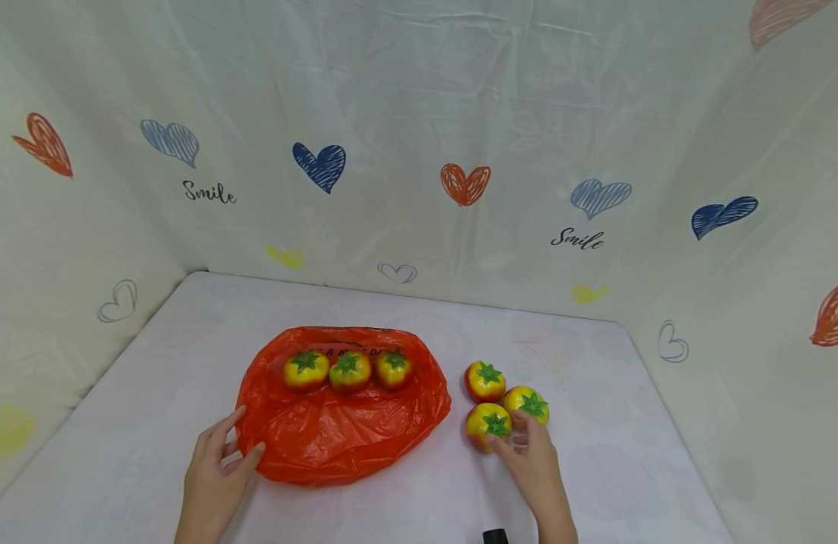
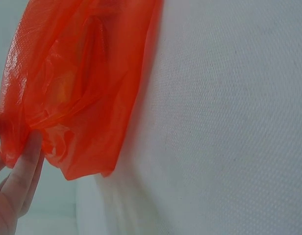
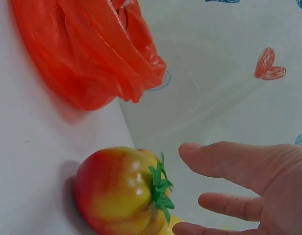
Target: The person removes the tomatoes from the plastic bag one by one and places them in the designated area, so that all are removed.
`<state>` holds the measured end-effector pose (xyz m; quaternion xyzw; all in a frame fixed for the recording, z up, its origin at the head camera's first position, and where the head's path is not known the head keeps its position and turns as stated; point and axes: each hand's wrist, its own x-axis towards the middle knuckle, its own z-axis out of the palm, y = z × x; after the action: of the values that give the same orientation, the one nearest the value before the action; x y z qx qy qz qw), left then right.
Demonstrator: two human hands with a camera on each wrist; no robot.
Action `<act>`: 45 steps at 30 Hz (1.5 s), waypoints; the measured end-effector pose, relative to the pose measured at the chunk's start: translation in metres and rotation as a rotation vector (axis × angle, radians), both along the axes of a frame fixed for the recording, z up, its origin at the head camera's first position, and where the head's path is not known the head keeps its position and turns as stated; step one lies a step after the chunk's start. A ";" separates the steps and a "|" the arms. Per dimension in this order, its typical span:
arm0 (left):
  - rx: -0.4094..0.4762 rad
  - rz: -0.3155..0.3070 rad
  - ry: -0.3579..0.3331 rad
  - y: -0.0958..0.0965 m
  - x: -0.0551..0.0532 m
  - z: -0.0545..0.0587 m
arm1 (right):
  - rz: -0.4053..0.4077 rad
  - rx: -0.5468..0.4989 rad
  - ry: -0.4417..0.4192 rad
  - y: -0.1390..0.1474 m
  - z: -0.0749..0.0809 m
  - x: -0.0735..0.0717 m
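An open red plastic bag (image 1: 337, 446) lies on the table, its black lettering partly showing. Inside it, three yellow-red toy tomatoes (image 1: 350, 372) with green leaf tops sit in a row at the back. My left hand (image 1: 214, 468) holds the bag's left edge between thumb and fingers; the left wrist view shows the fingers (image 2: 24, 171) against the red film. Three more toy tomatoes (image 1: 485, 381) are clustered right of the bag. Over the nearest tomato (image 3: 119, 191) my right hand (image 1: 527, 457) is spread, thumb and fingertips close to its leaf top, gripping nothing.
The table (image 1: 595, 468) has a pale cloth. Behind it and at both sides hangs a white curtain (image 1: 398, 98) printed with hearts and "Smile" lettering. A small black object (image 1: 496, 536) shows at the bottom edge, left of the right forearm.
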<state>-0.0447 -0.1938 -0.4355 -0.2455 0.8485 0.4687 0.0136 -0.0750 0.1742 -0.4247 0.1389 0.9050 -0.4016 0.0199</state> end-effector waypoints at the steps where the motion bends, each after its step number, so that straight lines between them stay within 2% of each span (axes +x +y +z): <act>1: -0.009 0.003 -0.001 0.000 0.000 -0.001 | -0.001 -0.001 0.012 -0.001 0.001 0.000; 5: -0.021 0.011 0.000 -0.002 -0.001 -0.006 | -0.010 -0.007 0.061 -0.006 0.003 0.000; 10: -0.006 0.011 0.003 0.000 0.000 -0.002 | -0.013 -0.042 0.105 -0.014 0.004 -0.001; 17: -0.003 0.004 -0.002 0.003 0.002 0.005 | 0.032 -0.134 0.221 -0.025 0.004 0.000; 24: -0.002 0.003 -0.005 0.003 0.002 0.004 | 0.085 -0.210 0.266 -0.040 0.004 -0.003; 26: -0.012 0.003 -0.002 -0.001 0.000 -0.005 | 0.109 -0.229 0.282 -0.044 0.004 -0.003; 30: -0.046 0.020 0.023 -0.015 -0.008 -0.044 | 0.153 -0.259 0.298 -0.052 0.005 -0.005; 32: -0.065 0.023 0.034 -0.020 -0.010 -0.058 | 0.172 -0.270 0.305 -0.056 0.005 -0.006; 39: -0.077 0.030 0.035 -0.025 -0.013 -0.068 | 0.256 -0.301 0.340 -0.067 0.006 -0.010; 45: -0.074 0.037 0.053 -0.026 -0.013 -0.075 | 0.326 -0.284 0.279 -0.074 0.013 -0.020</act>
<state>-0.0582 -0.2202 -0.5107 -0.2492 0.8604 0.4436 -0.0268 -0.0954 0.0998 -0.4121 -0.0695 0.8439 -0.5315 -0.0215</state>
